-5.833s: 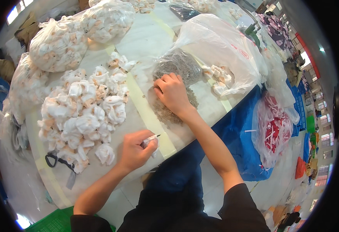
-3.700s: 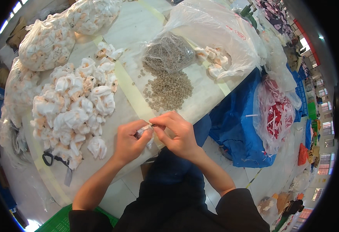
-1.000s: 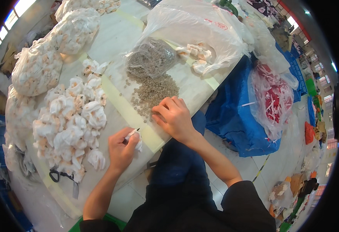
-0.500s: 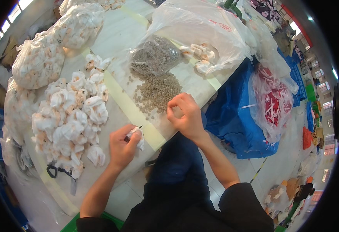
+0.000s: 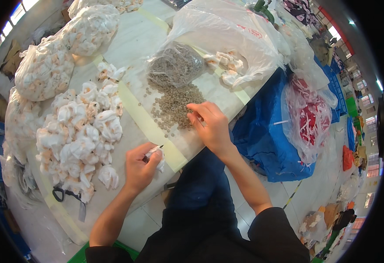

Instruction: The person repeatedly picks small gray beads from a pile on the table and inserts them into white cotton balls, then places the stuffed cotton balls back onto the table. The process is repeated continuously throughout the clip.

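Note:
My left hand [image 5: 140, 165] is closed around a small white fabric flower [image 5: 157, 158], whose thin dark tip sticks up past my thumb. It is held above the table's near edge. Over the near right side of a loose pile of small grey-brown rings [image 5: 170, 105] is my right hand [image 5: 211, 129]. Its thumb and forefinger are apart, reaching to the rings, and nothing shows between them. Behind the loose pile lies a clear plastic bag of the same rings [image 5: 176, 63]. A large heap of white fabric flowers [image 5: 80, 131] spreads to the left of my left hand.
Dark-handled scissors [image 5: 59, 194] lie below the flower heap. Filled flower bags [image 5: 45, 72] line the left side. An open plastic bag [image 5: 231, 26] with several flowers at its mouth is at the back right. A blue sack [image 5: 266, 144] stands right of the table [image 5: 135, 26].
My right hand's thumb and forefinger have parted from a rounded pinch and moved slightly left onto the rings. My left hand stays almost still with the fabric flower.

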Tool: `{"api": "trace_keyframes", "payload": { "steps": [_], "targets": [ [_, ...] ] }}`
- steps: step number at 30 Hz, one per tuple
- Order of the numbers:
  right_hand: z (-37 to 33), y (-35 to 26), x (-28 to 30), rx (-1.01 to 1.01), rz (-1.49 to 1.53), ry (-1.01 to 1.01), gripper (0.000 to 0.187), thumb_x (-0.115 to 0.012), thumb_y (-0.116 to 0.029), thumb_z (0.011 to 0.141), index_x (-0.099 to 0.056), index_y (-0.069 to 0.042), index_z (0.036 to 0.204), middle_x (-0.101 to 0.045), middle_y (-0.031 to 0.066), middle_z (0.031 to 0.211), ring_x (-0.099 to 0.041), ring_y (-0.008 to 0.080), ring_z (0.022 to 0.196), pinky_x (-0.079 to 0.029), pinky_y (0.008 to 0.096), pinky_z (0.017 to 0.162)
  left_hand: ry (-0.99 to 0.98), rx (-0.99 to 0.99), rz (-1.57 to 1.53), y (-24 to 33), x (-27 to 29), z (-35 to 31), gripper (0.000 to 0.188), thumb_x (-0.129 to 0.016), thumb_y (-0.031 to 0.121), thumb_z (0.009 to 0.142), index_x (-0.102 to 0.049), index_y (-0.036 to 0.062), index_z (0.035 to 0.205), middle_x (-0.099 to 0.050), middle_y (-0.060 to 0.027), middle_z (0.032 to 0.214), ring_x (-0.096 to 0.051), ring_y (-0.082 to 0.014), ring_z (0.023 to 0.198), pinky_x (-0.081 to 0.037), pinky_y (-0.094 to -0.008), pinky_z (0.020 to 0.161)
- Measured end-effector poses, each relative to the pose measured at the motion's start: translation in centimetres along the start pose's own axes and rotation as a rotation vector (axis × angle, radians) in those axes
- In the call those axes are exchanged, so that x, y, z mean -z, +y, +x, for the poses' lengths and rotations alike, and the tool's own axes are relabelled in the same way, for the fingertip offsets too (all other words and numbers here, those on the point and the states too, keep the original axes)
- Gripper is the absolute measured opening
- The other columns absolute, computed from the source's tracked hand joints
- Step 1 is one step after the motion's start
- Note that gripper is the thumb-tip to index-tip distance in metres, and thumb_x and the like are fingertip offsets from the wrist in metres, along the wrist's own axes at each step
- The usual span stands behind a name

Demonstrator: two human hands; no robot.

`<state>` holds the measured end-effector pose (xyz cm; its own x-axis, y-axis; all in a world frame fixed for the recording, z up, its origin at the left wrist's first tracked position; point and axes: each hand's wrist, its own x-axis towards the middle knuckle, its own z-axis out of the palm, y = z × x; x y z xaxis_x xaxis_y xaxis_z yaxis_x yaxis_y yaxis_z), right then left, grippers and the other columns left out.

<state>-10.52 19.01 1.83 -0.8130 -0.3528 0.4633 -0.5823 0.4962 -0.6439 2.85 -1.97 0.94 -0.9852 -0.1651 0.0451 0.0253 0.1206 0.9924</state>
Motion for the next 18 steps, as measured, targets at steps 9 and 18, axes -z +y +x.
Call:
{"api": "trace_keyframes", "payload": {
  "steps": [9, 18],
  "targets": [
    [2.6, 2.4, -1.5, 0.103, -0.163, -0.073, 0.015, -0.078, -0.007, 0.088, -0.075, -0.006, 0.103, -0.065, 0.0097, 0.096, -0.065, 0.0316, 0.096, -0.054, 0.0423, 0.085, -0.010, 0.017, -0.024, 0.2, 0.2, 0.0, 0.019, -0.068, 0.015, 0.097, -0.072, -0.0021, 0.089, -0.064, 0.0005, 0.071, -0.050, -0.0025, 0.060, -0.038, -0.0233, 0.053],
    [3.0, 2.6, -2.1, 0.167, -0.205, -0.123, 0.011, -0.077, -0.005, 0.088, -0.073, -0.004, 0.098, -0.066, 0.0112, 0.096, -0.065, 0.0335, 0.096, -0.054, 0.0444, 0.084, -0.015, 0.001, 0.019, 0.0, 0.4, 0.0, 0.020, -0.068, 0.016, 0.096, -0.073, -0.0025, 0.090, -0.064, 0.0001, 0.070, -0.050, -0.0031, 0.060, -0.037, -0.0239, 0.053]
  ]
}}
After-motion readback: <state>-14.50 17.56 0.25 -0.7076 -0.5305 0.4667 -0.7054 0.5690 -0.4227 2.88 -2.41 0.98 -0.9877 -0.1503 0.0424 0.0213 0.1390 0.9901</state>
